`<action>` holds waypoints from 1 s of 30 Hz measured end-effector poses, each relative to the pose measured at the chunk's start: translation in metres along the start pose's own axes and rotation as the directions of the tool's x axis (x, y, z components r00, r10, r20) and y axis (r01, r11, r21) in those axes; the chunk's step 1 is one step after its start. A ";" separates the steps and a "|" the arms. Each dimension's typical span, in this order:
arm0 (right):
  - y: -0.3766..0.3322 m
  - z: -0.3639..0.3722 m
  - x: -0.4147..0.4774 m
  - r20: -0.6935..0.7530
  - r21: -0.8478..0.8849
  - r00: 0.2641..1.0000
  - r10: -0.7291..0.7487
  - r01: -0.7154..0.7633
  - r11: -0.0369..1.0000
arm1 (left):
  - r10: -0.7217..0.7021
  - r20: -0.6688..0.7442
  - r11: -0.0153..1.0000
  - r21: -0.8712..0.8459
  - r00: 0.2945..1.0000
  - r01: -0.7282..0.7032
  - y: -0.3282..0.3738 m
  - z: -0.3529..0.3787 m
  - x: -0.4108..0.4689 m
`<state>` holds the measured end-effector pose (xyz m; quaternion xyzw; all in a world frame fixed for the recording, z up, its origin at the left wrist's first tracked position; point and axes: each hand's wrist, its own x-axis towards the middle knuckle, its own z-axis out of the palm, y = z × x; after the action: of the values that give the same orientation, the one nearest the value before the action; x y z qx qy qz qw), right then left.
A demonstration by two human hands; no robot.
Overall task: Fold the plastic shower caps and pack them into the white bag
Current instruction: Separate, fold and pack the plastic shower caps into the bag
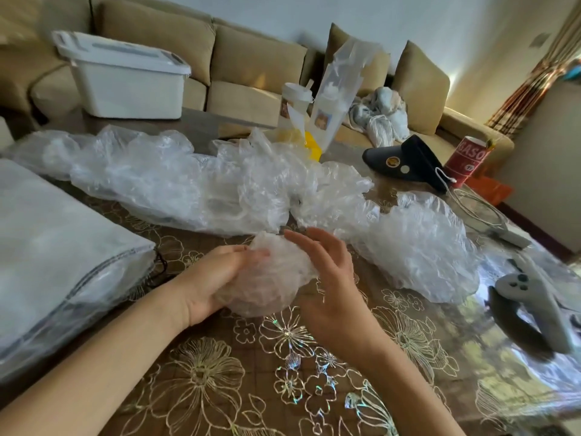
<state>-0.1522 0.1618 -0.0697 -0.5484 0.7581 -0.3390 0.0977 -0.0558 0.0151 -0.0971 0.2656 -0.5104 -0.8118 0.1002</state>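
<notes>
Right of the white bag (63, 247), my left hand (217, 278) cradles the bundled shower cap (270, 287), curled round it — my right hand (327, 278), fingers loosely straight, presses it, presumably compacting it for packing.

We see thin, clear, crinkled plastic film in the shower cap (270, 278) nearest us, and the same glossy film in the pile of caps (176, 184) behind it. The white bag (56, 247) looks like matt cloth with stitched seams. The counter (220, 372) has a glossy cover with shiny, iridescent flower outlines. The storage box (125, 80) is smooth white plastic; the sofa (257, 58), matt beige cloth.
</notes>
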 end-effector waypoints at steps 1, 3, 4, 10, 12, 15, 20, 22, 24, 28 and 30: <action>-0.002 0.006 -0.003 0.055 -0.126 0.996 -0.067 0.074 0.989 | 0.013 -0.010 1.000 -0.011 1.000 -0.013 0.000 0.001 -0.001; 0.000 0.020 -0.002 0.042 -0.330 0.977 -0.209 0.210 0.920 | 0.033 -0.019 0.999 -0.032 0.999 -0.034 0.003 0.000 -0.003; 0.002 0.024 0.001 -0.014 -0.374 0.966 -0.258 0.234 0.897 | 0.032 -0.012 0.998 -0.049 0.999 -0.032 0.005 0.000 -0.003; 0.002 0.031 0.007 -0.230 -0.046 0.970 -0.085 0.076 0.996 | -0.025 -0.048 0.969 -0.248 0.999 0.012 0.005 -0.001 -0.003; 0.001 0.026 0.004 -0.162 0.074 0.984 0.077 -0.066 0.995 | 0.041 -0.077 0.967 -0.247 0.996 -0.059 0.003 0.005 -0.004; 0.001 0.020 0.005 -0.067 0.336 0.968 0.242 -0.206 0.919 | 0.223 -0.200 0.964 -0.102 0.954 -0.247 -0.004 0.012 -0.003; 0.003 0.014 0.004 -0.017 0.579 0.903 0.429 -0.341 0.741 | 0.308 -0.112 0.951 0.014 0.945 -0.308 -0.008 0.018 -0.006; 0.004 0.013 0.004 -0.058 0.543 0.877 0.476 -0.373 0.752 | 0.257 0.032 0.966 0.009 0.966 -0.257 -0.005 0.017 -0.009; 0.007 0.014 0.005 -0.094 0.517 0.847 0.523 -0.408 0.752 | 0.214 0.195 0.974 0.033 0.957 -0.225 -0.002 0.015 -0.012; 0.010 0.015 0.007 -0.129 0.519 0.828 0.546 -0.413 0.749 | 0.277 0.176 0.935 0.178 0.945 -0.307 -0.002 0.020 -0.016; 0.013 0.014 0.007 -0.091 0.561 0.846 0.526 -0.393 0.729 | 0.355 0.065 0.884 0.301 0.933 -0.357 -0.005 0.021 -0.014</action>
<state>-0.1576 0.1518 -0.0872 -0.2484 0.7553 -0.5610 0.2303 -0.0546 0.0394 -0.0902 0.1765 -0.6711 -0.6909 0.2026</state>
